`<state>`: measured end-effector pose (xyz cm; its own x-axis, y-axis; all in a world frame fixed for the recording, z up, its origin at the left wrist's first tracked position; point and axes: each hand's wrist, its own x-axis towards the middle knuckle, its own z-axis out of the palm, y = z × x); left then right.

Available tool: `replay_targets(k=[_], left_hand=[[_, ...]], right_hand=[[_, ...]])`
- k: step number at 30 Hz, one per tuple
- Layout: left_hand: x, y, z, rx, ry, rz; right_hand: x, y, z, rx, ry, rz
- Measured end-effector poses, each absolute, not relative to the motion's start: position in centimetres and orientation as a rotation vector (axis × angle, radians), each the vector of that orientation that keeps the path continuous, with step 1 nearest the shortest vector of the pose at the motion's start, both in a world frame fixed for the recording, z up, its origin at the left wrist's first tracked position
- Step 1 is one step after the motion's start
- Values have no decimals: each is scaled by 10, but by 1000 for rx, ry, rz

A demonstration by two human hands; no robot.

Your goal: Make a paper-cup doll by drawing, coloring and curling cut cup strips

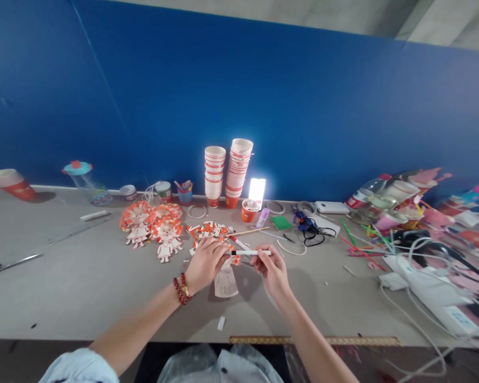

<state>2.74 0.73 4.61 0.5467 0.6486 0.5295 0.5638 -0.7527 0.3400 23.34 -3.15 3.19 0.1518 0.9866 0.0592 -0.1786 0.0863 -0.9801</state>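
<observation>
A slim white marker pen [247, 252] with a black section is level between my two hands, above the table. My right hand [272, 268] pinches its right end. At the black end, my left hand [207, 261] has its fingers closed around the tip, which they hide. Below the marker lies a piece of white paper [225, 284] with faint drawn lines, partly covered by my left hand. A heap of orange and white paper scraps [209, 230] sits just beyond my left hand. To its left are paper lion-like figures [170, 239] with orange fringes.
Two tall stacks of paper cups [214, 178] stand by the blue wall, near a bright phone screen [257, 190]. Scissors [11, 266] lie far left. A white power strip [431, 298] and tangled cables are at right. A wooden ruler [315, 340] runs along the front edge.
</observation>
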Motion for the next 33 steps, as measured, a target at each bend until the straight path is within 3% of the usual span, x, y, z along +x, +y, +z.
replay_targets(k=[13,16,21,28,33], left_hand=[[20,3,32,2657,940,1114],[13,16,26,2603,984,1185],[-6,51,7,2506,1493,1145],[-18,64,-7,2568,1623,1000],[-19,63,-9,2568,1668,997]], right_hand=[[214,-11,16,-961,-1198,1281],[225,-10,15,-1006,-1193,1156],[268,1,25,-1241,-1438,619],[290,7,30,-1494,-1861,451],[302,4,24,-1489,-1963,536]])
